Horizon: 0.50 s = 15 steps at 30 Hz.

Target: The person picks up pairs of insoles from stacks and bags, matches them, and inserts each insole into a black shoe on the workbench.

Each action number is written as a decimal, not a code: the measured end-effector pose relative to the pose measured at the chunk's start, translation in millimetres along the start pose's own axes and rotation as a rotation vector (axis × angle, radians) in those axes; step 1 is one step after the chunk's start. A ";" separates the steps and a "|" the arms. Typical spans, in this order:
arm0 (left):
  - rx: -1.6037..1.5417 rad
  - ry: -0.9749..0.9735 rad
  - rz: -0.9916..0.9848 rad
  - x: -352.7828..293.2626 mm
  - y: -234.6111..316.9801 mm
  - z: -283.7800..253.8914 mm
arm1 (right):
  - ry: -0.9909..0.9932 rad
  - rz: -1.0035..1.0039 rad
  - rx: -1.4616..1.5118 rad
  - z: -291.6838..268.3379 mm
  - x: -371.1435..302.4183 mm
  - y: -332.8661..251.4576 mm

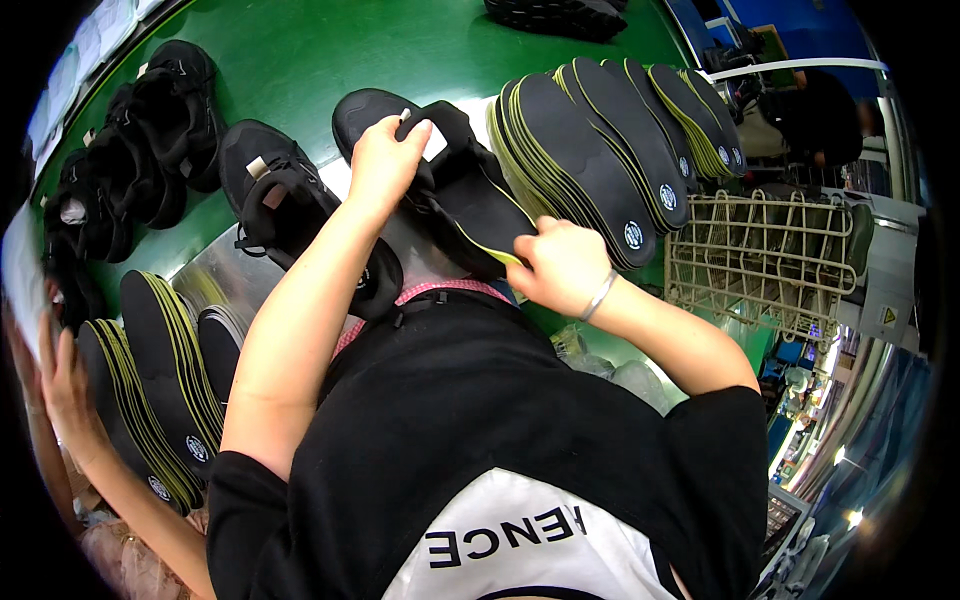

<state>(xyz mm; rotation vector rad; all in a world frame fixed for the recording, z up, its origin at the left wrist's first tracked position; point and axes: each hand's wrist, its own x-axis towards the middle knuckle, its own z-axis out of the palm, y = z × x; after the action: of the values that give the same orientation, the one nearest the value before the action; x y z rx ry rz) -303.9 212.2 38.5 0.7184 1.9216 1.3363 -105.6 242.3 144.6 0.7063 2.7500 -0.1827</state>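
Where the left hand [385, 165] meets the black shoe [425, 195]: we see its thumb and forefinger pinching at the tongue [447, 120]; how its other fingers lie, we cannot tell.
Where the right hand [565, 262] meets the insole [485, 215]: we see the thumb and bent fingers pinching its lime-edged heel end.
Shoe position: between both hands, just before the wearer's waist, its toe directed away; the insole lies partly within its opening.
Insole forefoot: hidden from us; we judge that it could fold or twist if pushed against the lining at a slant.
Tongue: should the left pinch slip, we expect it could sag across the opening and catch the insole.
Heel edge: uneven pressure from the right thumb could, in our judgement, leave it skewed or raised against the shoe's wall.
Insole stack [565, 165]: fanned just beside the shoe; we note that a sideways swing of the right hand could scatter it.
Second shoe [275, 190]: partly behind the left forearm [315, 300]; we judge that a careless sweep of that arm could knock it askew.
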 end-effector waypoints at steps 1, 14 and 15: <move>-0.038 -0.015 -0.033 0.0 -0.2 -0.3 | 0.032 -0.013 -0.017 4.1 6.3 -0.9; -0.181 0.013 -0.047 -4.9 -1.9 -1.0 | -0.162 -0.120 -0.200 56.9 68.5 -6.8; -0.237 0.009 -0.050 -6.8 -3.4 -0.6 | -0.165 -0.116 -0.192 60.6 66.8 -6.0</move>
<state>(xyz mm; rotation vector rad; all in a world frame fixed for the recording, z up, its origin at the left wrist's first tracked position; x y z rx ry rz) -300.4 205.6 37.0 0.5443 1.7382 1.5053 -149.1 255.5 66.5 0.4597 2.6068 -0.0011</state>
